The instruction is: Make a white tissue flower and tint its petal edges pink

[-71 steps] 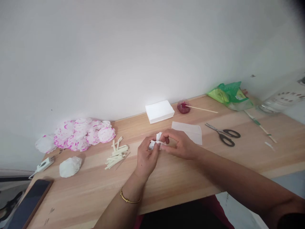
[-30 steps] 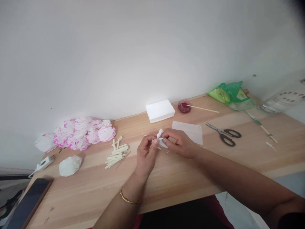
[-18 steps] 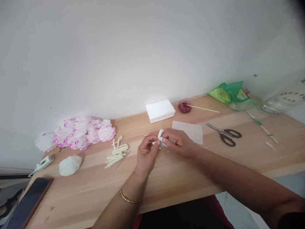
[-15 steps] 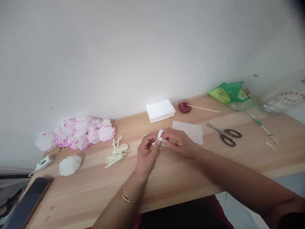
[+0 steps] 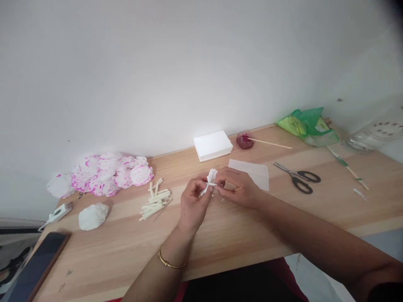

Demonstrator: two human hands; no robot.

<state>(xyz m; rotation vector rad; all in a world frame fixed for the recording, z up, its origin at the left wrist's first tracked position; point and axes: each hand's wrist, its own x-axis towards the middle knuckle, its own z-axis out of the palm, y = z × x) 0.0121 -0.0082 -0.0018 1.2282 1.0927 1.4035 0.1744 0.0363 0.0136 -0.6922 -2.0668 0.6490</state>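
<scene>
Over the middle of the wooden table [image 5: 132,260], a small piece of white tissue paper [image 5: 212,176] is pinched at its waist, its upper end fanned out. My left hand [image 5: 194,203] grips it from the left between thumb and fingers. From the right, the closed fingertips of my right hand [image 5: 241,189] meet the same tissue at its gathered middle. Whether a thin tie is also between the fingers cannot be made out. Behind my right hand lies a flat white tissue sheet [image 5: 260,174], partly covered by it.
Pink-tipped paper flowers [image 5: 107,174], a white paper ball [image 5: 93,217], cream strips [image 5: 155,205] and a phone [image 5: 44,264] lie leftward. Behind are a tissue stack [image 5: 213,145] and a dish of dark red stuff [image 5: 244,140]. Scissors [image 5: 297,176] and a green bag [image 5: 310,126] lie rightward.
The upper end of the tissue has spread from a narrow twist into a fan. My right fingers have shifted slightly at its middle; my left hand stays nearly in place.
</scene>
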